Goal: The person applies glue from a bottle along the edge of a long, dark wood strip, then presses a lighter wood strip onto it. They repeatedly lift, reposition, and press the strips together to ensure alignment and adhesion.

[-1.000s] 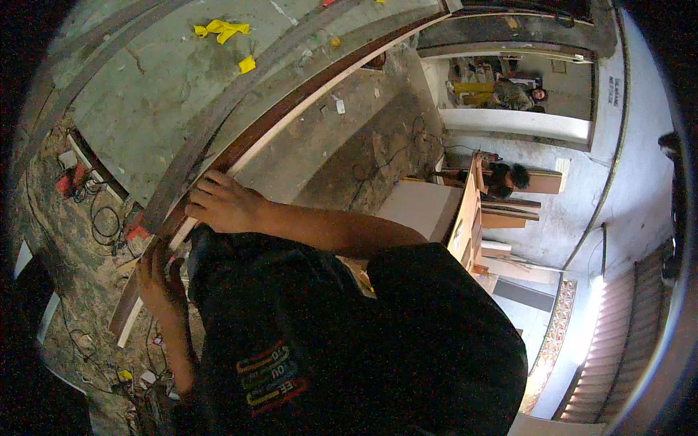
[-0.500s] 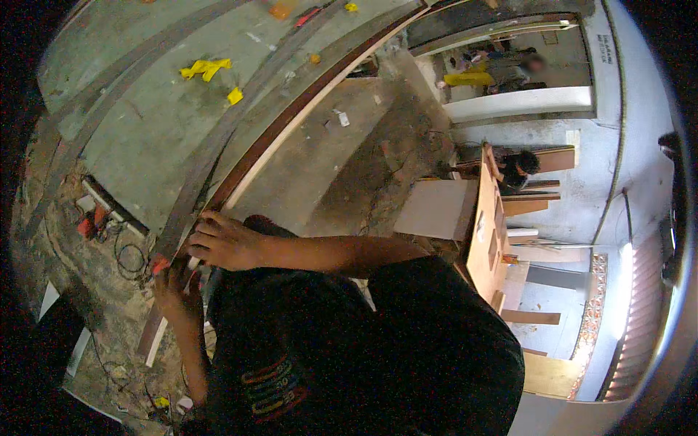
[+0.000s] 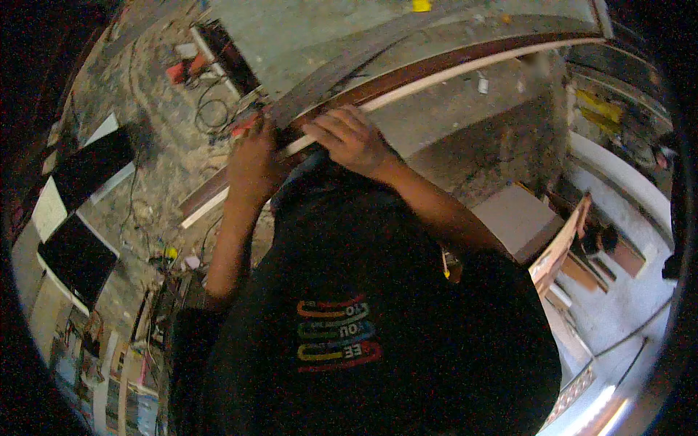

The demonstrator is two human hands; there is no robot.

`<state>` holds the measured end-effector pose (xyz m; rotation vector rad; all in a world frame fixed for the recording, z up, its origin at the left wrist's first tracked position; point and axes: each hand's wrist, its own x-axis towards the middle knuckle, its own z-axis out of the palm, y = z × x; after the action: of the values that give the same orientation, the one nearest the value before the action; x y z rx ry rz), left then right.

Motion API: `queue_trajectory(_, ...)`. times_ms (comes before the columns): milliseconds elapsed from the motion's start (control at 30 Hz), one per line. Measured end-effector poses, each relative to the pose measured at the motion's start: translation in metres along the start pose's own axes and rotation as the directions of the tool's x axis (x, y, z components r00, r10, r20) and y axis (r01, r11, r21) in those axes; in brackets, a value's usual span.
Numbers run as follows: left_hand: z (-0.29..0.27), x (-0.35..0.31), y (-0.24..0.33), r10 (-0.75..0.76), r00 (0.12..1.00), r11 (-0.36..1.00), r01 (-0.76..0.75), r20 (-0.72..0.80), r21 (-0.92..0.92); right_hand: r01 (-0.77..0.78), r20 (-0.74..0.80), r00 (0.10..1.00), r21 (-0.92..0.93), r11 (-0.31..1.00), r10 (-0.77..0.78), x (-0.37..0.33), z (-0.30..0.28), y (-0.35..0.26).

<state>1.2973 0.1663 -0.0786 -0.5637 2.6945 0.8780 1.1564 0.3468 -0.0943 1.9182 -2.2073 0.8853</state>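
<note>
A long wooden strip [image 3: 451, 69] with a dark brown face and a pale edge runs from the lower left to the upper right, along the edge of a grey worktop [image 3: 342, 36]. My left hand [image 3: 251, 163] is closed around the strip near its lower part, with something small and red [image 3: 243, 131] just above the fingers. My right hand [image 3: 349, 138] lies on the strip right beside it, fingers curled over the top and pointing left. My black printed shirt [image 3: 363, 312] hides what is below the hands.
A red power tool [image 3: 185, 69] with a coiled cable [image 3: 211, 112] lies on the dusty floor at upper left. Dark flat panels [image 3: 91, 156] lean at the left. A pale box [image 3: 520, 218] and wooden boards [image 3: 560, 251] stand at the right.
The view has swung, so the strip now crosses the top. My left hand has come up close beside the right one, and both sit on the strip.
</note>
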Motion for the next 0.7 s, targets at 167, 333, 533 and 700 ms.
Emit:
queue_trajectory(167,-0.001,0.006,0.004,-0.13,0.988,0.991,0.128,0.087,0.028,0.004,0.06,0.998,-0.033,0.999,-0.002,0.001,0.008,-0.004)
queue_trajectory(333,-0.012,0.004,0.01,-0.142,0.982,0.988,0.149,0.125,-0.046,-0.075,0.122,0.99,0.041,0.996,0.069,0.01,-0.005,-0.008)
queue_trajectory(533,-0.011,0.001,0.007,-0.127,0.981,0.989,0.137,0.144,-0.06,-0.252,0.199,0.95,0.027,0.967,0.241,0.031,-0.046,-0.007)
queue_trajectory(700,-0.017,0.003,-0.002,-0.17,0.962,0.877,0.247,0.214,-0.413,-0.473,0.422,0.804,0.025,0.881,0.419,0.05,-0.075,0.043)
